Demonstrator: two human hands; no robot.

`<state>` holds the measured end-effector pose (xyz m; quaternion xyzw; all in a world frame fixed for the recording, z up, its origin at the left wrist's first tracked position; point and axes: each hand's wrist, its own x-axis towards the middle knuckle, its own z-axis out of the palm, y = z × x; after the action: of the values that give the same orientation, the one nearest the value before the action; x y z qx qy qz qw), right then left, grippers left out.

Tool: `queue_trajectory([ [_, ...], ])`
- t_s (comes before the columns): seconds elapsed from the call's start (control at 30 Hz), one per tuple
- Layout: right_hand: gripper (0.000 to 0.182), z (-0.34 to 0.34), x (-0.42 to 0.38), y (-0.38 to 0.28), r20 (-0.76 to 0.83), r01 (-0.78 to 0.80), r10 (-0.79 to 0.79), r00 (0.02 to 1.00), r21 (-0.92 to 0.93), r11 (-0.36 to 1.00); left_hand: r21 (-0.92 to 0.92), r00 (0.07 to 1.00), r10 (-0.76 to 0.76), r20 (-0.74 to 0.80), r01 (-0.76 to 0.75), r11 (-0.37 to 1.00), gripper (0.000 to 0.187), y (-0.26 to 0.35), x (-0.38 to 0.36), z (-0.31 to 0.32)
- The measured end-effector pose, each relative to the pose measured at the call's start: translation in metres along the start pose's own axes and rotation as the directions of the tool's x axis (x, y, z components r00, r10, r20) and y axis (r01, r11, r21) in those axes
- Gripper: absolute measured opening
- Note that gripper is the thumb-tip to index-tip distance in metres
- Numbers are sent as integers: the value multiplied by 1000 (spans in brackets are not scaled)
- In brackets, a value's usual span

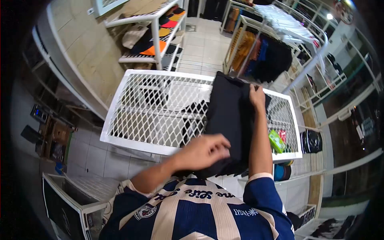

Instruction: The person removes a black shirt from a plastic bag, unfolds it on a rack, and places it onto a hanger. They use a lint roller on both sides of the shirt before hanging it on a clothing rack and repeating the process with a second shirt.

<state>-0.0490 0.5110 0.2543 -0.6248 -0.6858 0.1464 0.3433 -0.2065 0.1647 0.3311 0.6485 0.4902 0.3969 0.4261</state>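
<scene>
A folded black garment point(230, 116) lies lengthwise across the white mesh table point(110, 122), its near end hanging over the front edge. At its far right corner is my right hand point(257, 97), with the fingers closed on the cloth's edge. My left hand point(206, 152) hovers by the garment's near left side, its fingers loosely bent and apart, and nothing shows in them. To the right of the cloth, a green packet point(276, 141) rests on the mesh beside a small red item point(282, 135).
White shelves point(157, 44) with folded caps and cloths stand beyond the table at left. Clothes hang on a rack point(276, 56) at the far right. A white-framed box point(82, 208) stands near my left side. Black bundled goods point(311, 141) sit past the table's right end.
</scene>
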Motion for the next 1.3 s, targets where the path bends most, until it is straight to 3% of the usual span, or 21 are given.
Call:
queue_trajectory([
  [0.07,44,-24,-35,-2,132,16,-21,991,37,999,158,974,72,-216,-37,987,22,-25,47,-25],
  [0.1,41,-29,-49,1,217,47,-52,975,25,999,150,954,59,-293,-15,989,21,-34,72,-41],
  [0.13,39,-31,-62,3,299,79,-81,951,21,997,293,928,81,-365,32,955,24,-53,101,-56],
  [0.2,37,-28,-92,2,178,213,-198,964,-69,975,503,875,182,-448,79,860,27,-102,159,-80],
  [0.23,39,-31,-104,-3,176,224,-210,962,-67,972,656,857,279,-433,87,750,30,-125,181,-89],
  [0.33,42,-14,-119,4,62,298,-293,954,-103,949,784,827,323,-461,209,585,31,-154,213,-83],
  [0.37,43,-10,-121,7,56,303,-299,953,-108,947,790,831,332,-446,192,582,31,-155,219,-82],
  [0.43,43,-9,-124,8,41,314,-311,949,-138,939,667,839,154,-522,289,687,24,-146,227,-84],
  [0.57,43,-10,-124,8,37,328,-326,945,-110,938,537,829,156,-537,193,821,24,-163,238,-99],
  [0.7,43,-12,-124,3,28,325,-324,946,-112,939,601,814,255,-522,139,787,26,-162,233,-102],
  [0.8,44,-10,-124,6,47,320,-317,947,-112,941,732,867,177,-465,264,629,31,-152,229,-96],
  [0.83,44,-10,-123,7,54,315,-311,949,-110,943,744,830,276,-485,226,629,28,-166,232,-96],
  [0.87,44,-9,-123,7,54,316,-311,949,-112,942,743,830,276,-485,225,630,28,-178,238,-97],
  [0.93,46,-10,-124,7,44,319,-316,948,-118,941,452,685,241,-687,143,881,26,-185,244,-99],
  [0.97,46,-10,-124,7,50,318,-314,948,-118,941,360,641,277,-716,-1,933,26,-189,245,-102],
  [1.0,48,-11,-125,6,44,316,-313,949,-129,940,209,659,136,-740,33,977,28,-174,239,-105],
  [1.07,49,-10,-126,3,52,315,-311,949,-136,939,207,431,195,-881,-19,978,29,-178,243,-121],
  [1.13,52,-9,-124,5,36,298,-296,955,-115,948,209,288,230,-930,-101,973,32,-188,244,-170],
  [1.2,55,-10,-125,6,50,317,-313,948,-138,938,327,377,285,-881,49,944,30,-162,216,-220],
  [1.27,59,-8,-126,6,67,329,-322,944,-168,929,613,464,439,-769,341,713,25,-118,178,-248],
  [1.3,60,-8,-126,6,75,322,-314,947,-176,930,676,510,459,-727,415,609,24,-107,160,-264],
])
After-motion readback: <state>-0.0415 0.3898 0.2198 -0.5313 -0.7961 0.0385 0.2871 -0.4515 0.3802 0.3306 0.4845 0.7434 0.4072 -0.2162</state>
